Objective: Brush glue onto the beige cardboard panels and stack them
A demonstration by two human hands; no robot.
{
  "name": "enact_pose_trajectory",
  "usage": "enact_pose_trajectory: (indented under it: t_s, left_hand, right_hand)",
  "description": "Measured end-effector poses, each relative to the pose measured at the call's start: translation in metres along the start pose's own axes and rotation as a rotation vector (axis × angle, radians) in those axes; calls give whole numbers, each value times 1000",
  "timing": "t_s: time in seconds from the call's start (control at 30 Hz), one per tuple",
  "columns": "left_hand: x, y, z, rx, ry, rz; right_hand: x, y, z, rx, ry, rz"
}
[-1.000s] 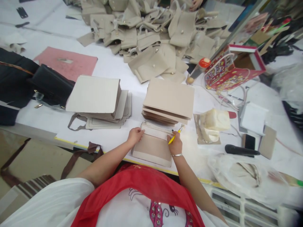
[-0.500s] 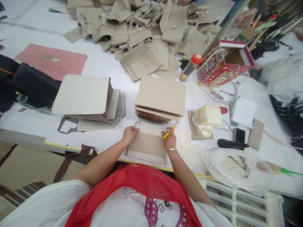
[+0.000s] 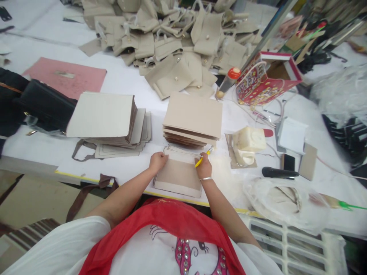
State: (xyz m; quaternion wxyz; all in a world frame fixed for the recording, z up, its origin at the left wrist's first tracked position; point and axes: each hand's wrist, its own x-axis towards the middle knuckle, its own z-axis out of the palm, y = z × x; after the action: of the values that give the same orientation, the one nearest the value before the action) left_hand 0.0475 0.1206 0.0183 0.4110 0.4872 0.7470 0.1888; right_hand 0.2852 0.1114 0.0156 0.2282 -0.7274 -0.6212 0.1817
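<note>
A beige panel [image 3: 178, 173] with paler bands at its far and near edges lies before me, on top of other pieces. My left hand [image 3: 158, 162] is closed, its thumb and fingers pinching the panel's far left corner. At the far right corner rests my right hand [image 3: 204, 168], fingers curled around a slim yellow pen-like tool [image 3: 202, 160] that slants across them. Its fingertips also touch the panel's edge. Just beyond stands a stack of beige panels [image 3: 193, 114]; to its left is another stack of pale boards [image 3: 100, 116].
Beige bag parts [image 3: 172, 42] are heaped at the back. To the right are a cream-coloured block-shaped container [image 3: 249, 139], a phone [image 3: 288, 163], a black-handled tool [image 3: 279, 173] and a plastic bag [image 3: 266, 202]. A red-capped bottle [image 3: 229, 80] stands near a red paper bag [image 3: 258, 89]. Black bags [image 3: 47, 105] lie left.
The view has shifted slightly. Both hands keep their places at the panel's far corners, and the right hand still holds the yellow tool, its fingers slightly moved.
</note>
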Motion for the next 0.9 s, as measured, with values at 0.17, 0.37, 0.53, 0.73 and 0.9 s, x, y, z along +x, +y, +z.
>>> enact_pose_trajectory:
  t_s: [0.17,0.37,0.53,0.73,0.9]
  left_hand:
    - [-2,3,-2,53,19,27]
    - [-2,5,-14,192,92,41]
    - [-18,-13,-36,245,269,37]
    - [-57,-23,-98,212,526,533]
    - [-48,-10,-191,503,783,570]
  right_hand:
    - [-1,-1,3,-31,5,-5]
    - [-3,-1,-2,-113,105,3]
    - [-15,17,-18,-122,242,33]
    - [-44,9,-18,-92,205,-311]
    - [-52,-1,-12,-41,217,-352]
